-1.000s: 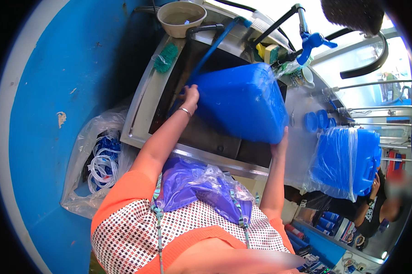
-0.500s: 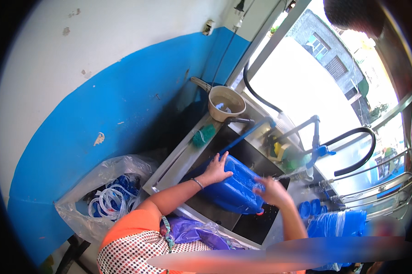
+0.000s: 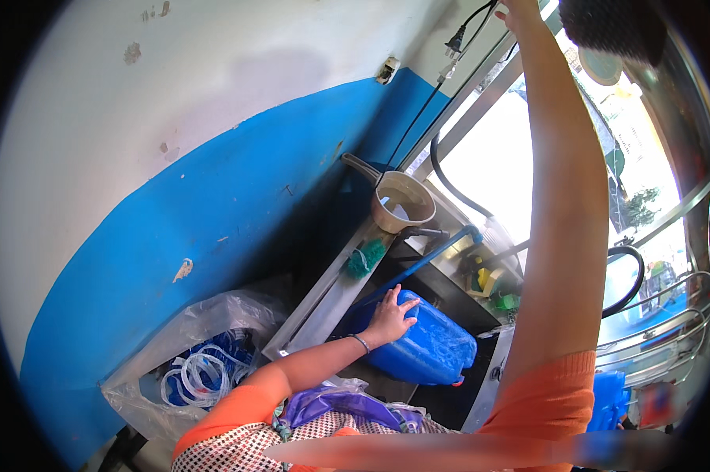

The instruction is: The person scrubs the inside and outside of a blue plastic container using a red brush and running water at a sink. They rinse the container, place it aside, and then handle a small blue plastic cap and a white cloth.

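Observation:
A blue plastic jerrycan (image 3: 441, 340) lies on its side in the dark basin of the steel sink (image 3: 312, 303), its small red piece toward the lower right. My left hand (image 3: 392, 318) rests on its upper left part, fingers spread, holding nothing. Far up at the top edge is my right hand (image 3: 519, 11), the arm stretched high over the sink. It is partly cut off by the frame, close to the window frame and a black cord (image 3: 478, 16). Whether those fingers hold anything does not show.
A beige dipper (image 3: 403, 201) with liquid in it stands at the sink's back corner, near a green mesh scrubber (image 3: 365, 259). A blue pipe (image 3: 427, 262) crosses the basin. At left, a clear plastic bag (image 3: 233, 308) holds coiled straps. Metal tubes (image 3: 658, 330) line the right.
My right hand has left the jerrycan's right end and risen to the top of the view. My left hand stays on the jerrycan. The view has shifted somewhat.

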